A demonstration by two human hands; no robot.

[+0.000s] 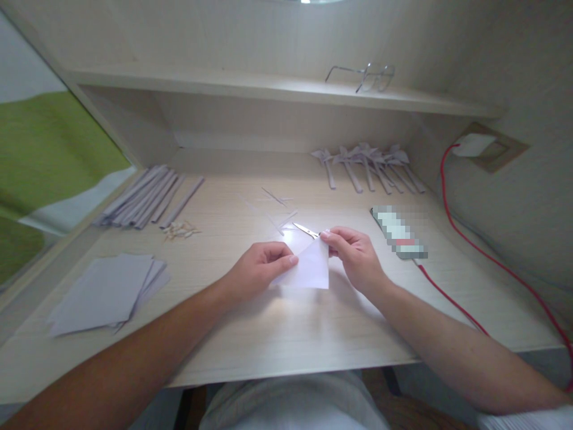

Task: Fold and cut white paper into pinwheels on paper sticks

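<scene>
Bare forearms lead to left hand and right hand, both pinching smooth, white, slant-edged paper.

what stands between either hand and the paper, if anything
Nothing visible: the left hand and right hand both pinch the paper. The scissors show their blades just beyond it, near the right thumb, but not between hand and paper.

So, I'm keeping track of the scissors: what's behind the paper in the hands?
Beyond the paper, the scissors show their blades, with thin strips farther back. The handles are covered by the right hand or the paper, so they can't be seen.
</scene>
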